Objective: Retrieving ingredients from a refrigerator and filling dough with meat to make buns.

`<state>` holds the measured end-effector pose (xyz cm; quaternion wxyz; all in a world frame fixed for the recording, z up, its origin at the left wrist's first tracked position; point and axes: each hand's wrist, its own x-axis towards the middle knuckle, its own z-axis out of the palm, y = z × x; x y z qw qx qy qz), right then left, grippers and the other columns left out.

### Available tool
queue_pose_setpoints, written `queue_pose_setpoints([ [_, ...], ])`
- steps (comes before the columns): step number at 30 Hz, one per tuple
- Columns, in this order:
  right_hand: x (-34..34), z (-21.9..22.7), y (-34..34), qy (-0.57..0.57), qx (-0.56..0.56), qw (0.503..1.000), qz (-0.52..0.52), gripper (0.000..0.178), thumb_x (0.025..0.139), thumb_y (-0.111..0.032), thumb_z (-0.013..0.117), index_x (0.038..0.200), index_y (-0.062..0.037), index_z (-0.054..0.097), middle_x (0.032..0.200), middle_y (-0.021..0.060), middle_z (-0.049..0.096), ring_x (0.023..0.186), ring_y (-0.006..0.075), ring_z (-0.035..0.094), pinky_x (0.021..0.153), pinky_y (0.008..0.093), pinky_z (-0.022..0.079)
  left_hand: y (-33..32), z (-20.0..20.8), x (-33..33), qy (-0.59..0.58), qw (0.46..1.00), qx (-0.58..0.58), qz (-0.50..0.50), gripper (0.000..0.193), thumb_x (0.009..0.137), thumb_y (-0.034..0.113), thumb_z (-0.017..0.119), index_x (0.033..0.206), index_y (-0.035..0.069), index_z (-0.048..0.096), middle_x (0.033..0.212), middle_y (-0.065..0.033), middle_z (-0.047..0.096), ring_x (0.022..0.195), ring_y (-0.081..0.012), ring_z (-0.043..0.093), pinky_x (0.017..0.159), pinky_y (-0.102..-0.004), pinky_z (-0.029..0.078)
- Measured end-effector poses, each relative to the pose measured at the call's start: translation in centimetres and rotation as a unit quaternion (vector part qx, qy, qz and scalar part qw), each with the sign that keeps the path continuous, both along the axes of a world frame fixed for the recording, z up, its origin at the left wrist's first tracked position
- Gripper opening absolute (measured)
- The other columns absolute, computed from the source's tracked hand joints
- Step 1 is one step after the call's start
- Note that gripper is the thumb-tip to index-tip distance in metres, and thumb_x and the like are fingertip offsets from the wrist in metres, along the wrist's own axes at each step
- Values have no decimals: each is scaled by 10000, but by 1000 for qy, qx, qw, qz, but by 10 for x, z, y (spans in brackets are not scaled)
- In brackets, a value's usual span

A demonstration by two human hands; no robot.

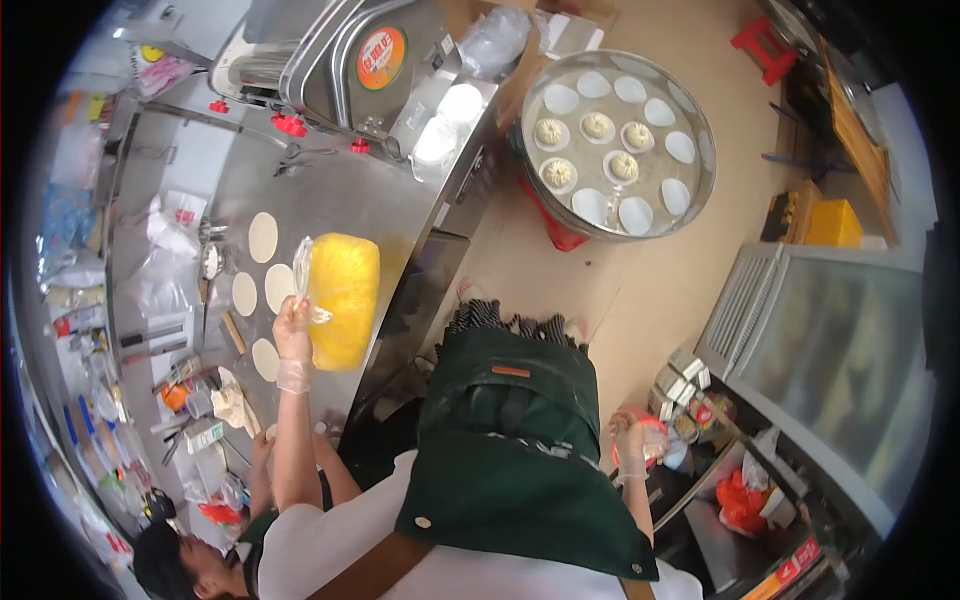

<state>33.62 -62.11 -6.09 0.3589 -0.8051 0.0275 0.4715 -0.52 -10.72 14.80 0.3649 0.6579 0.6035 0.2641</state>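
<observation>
The left hand (292,328), reaching forward, pinches the yellow bag (345,300); I cannot tell how the right hand (628,437) grips.

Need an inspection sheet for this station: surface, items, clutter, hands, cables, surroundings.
Surface: steel table, partly covered
Items: yellow pack over the table side, beside flat dough rounds; five buns and bare papers in round tray
Clutter: rolling pin; plastic bags at the table's far left
Hands: left hand, gloved, grips the pack's clear plastic; right hand, gloved, at red bowl, grip unclear
Cables: nothing seen
Surroundings: co-worker lower left; machine upper left; grey cabinet right
</observation>
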Motion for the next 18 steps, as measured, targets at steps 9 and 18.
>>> queue_pose_setpoints([
  [9,51,44,187,-209,203,854,430,520,837,-130,635,1315,-61,442,1227,215,549,1133,374,532,945,412,442,-117,-52,3,-29,992,-40,114,135,893,136,614,899,2,627,744,34,573,690,-70,492,629,-233,434],
  [18,-45,82,448,-425,353,441,708,824,797,-441,619,1382,45,303,1464,192,278,1375,321,231,1124,411,218,-213,-47,-5,102,990,-60,81,136,839,96,613,793,-26,576,653,-108,527,593,-146,503,577,-296,439],
])
